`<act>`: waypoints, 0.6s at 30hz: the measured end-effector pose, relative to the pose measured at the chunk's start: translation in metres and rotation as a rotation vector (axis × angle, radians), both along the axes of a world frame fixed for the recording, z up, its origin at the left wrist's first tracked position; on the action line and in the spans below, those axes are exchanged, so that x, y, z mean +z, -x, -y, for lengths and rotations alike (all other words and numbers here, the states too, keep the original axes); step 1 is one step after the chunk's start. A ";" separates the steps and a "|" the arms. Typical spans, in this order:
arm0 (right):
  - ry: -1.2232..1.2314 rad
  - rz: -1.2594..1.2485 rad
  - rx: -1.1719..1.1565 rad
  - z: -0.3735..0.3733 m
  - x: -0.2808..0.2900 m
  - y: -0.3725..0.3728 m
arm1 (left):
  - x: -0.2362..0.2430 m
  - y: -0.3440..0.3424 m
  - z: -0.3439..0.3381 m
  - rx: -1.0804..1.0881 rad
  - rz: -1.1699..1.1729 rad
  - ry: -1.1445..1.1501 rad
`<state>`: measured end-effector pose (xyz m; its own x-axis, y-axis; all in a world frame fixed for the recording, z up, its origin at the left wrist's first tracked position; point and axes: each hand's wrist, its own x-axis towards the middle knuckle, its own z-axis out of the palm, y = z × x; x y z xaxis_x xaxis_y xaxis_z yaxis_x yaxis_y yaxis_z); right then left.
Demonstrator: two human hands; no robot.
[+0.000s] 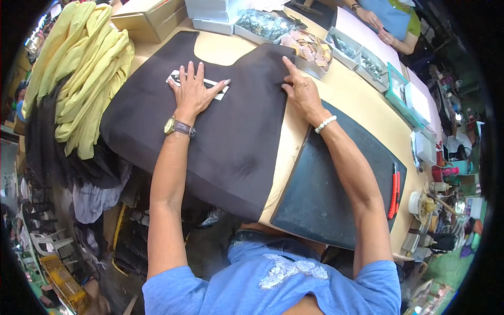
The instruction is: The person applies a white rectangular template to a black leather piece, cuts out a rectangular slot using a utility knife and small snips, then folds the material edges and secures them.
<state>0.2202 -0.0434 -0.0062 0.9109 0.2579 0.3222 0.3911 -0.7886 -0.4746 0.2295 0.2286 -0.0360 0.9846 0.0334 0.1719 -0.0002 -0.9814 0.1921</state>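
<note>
Cloth: a black piece (231, 142) lies spread on the table (362, 102), from the middle of the view out toward 10 and 12 o'clock; its near edge hangs over the table's edge toward 7.
Left hand: at about 11 o'clock, the left hand (192, 94) lies palm down on the cloth, fingers fanned out, over a white strip (221, 95) with dark marks.
Right hand: at 1 o'clock, the right hand (304, 90) is at the cloth's edge, index finger stretched toward 11, the others bent; whether it pinches the cloth, I cannot tell.
Both hands: well apart from each other.
Wrists: a watch (179, 127) on the left, a pale bead bracelet (325, 124) on the right.
Mat: a dark mat (341, 181), between 3 and 4 o'clock, partly beneath the right forearm.
Cutters: two red-and-black ones (394, 194), side by side on the mat's outer edge, also between 3 and 4.
Tags: a heap of pink and tan pieces (311, 46) in a box at 1 o'clock, just beyond the right hand.
Yellow cloths: a draped pile (94, 63) at 10 o'clock.
Carton: a brown box (144, 21) at 11 o'clock.
Tray: a green one (403, 114) at 2 o'clock.
Co-worker: hands (387, 38) between 1 and 2 o'clock, across the table.
</note>
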 end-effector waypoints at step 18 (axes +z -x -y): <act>-0.168 0.395 -0.009 0.009 0.049 0.032 | 0.004 -0.001 0.003 0.012 -0.008 -0.026</act>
